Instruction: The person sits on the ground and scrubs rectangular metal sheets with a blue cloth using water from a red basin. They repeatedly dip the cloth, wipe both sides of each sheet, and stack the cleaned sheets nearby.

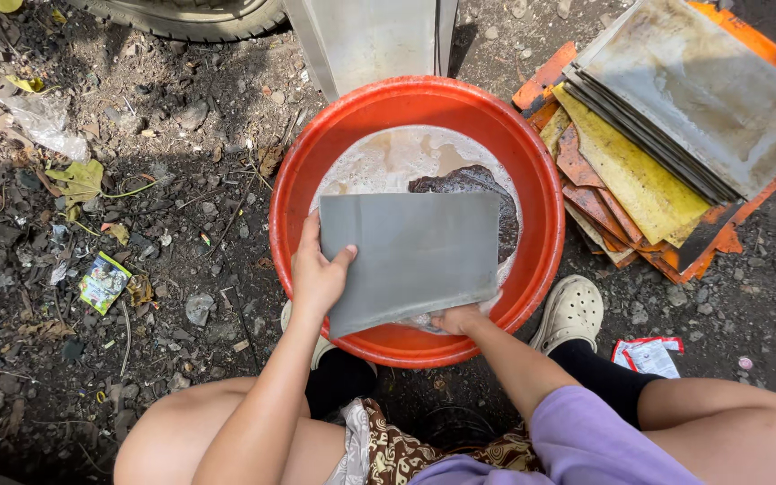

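Head view: I hold 1 grey sheet over the red basin, so runoff drops into the soapy water. My left hand clamps the sheet's left edge, thumb on top, keeping it tilted. My right hand sits at the lower right corner, partly under the sheet; I cannot tell its grip. A stack of sheets lies on the ground right of the basin, within reach. A white clog is planted beside the basin.
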